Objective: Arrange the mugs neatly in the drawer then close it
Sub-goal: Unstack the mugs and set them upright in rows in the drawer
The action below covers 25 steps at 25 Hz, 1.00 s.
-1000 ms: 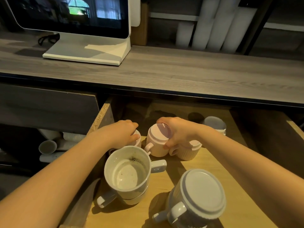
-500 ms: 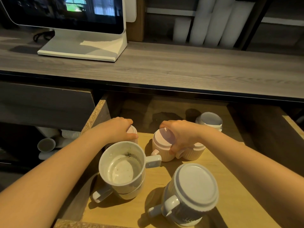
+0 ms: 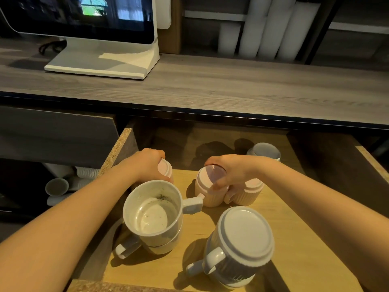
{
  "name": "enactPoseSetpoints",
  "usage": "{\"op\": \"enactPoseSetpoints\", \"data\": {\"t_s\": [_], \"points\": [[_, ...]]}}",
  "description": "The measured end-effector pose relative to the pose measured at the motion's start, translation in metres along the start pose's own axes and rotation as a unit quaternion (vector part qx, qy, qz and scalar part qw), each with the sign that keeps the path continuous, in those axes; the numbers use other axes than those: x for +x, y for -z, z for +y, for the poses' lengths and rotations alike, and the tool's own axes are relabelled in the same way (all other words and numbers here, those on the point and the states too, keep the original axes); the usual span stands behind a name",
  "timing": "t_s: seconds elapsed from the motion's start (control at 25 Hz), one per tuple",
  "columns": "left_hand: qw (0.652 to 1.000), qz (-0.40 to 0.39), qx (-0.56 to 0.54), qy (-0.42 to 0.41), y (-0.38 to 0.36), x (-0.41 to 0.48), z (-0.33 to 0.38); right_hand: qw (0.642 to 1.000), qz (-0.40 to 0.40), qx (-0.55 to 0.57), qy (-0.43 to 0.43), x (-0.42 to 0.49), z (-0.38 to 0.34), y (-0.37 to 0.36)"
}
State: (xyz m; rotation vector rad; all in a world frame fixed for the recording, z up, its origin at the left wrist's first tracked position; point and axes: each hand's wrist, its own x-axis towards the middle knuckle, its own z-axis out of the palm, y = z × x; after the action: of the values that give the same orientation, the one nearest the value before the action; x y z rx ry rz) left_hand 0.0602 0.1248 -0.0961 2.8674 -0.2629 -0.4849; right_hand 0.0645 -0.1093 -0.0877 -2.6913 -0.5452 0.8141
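The drawer (image 3: 294, 260) stands pulled out under the grey wooden surface (image 3: 231, 87). Near its left front sits a white mug (image 3: 153, 211), mouth up, specks of dirt inside, stacked on a second mug whose handle pokes out below it.

Just behind the white mug, the left hand (image 3: 147, 165) is curled over an upside-down pink mug (image 3: 165, 168), fingers wrapped around its base. To the right of the white mug and a little behind it, the right hand (image 3: 233, 171) clamps thumb and fingers on the base of another inverted pink mug (image 3: 207, 192), which nearly touches the white mug's handle. A third pink mug (image 3: 250, 192) sits right against that one, farther right. In front and to the right of the white mug stands a ribbed grey mug (image 3: 242, 239), bottom up. Far behind, toward the right, another grey mug (image 3: 265, 150) rests in shadow.
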Motion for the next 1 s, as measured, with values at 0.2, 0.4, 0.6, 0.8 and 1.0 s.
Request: {"op": "enactPoseSetpoints", "data": {"t_s": [0.2, 0.4, 0.6, 0.8, 1.0], "points": [[0.997, 0.07, 0.005, -0.033, 0.016, -0.006, 0.005, 0.997, 0.065, 0.015, 0.042, 0.007, -0.004, 0.007], [0.974, 0.154, -0.124, -0.112, 0.041, -0.024, 0.01, 0.981, 0.066, 0.16, 0.084, 0.012, -0.013, 0.017], [0.957, 0.16, -0.171, -0.171, 0.045, -0.031, 0.012, 0.967, 0.055, 0.189, 0.162, 0.02, -0.024, 0.021], [0.942, 0.142, -0.239, -0.187, 0.049, -0.031, 0.002, 0.951, 0.066, 0.247, 0.174, 0.015, -0.028, 0.023], [0.977, 0.101, -0.12, -0.144, 0.044, -0.024, -0.001, 0.971, 0.116, 0.178, 0.109, 0.018, -0.037, 0.024]]}}
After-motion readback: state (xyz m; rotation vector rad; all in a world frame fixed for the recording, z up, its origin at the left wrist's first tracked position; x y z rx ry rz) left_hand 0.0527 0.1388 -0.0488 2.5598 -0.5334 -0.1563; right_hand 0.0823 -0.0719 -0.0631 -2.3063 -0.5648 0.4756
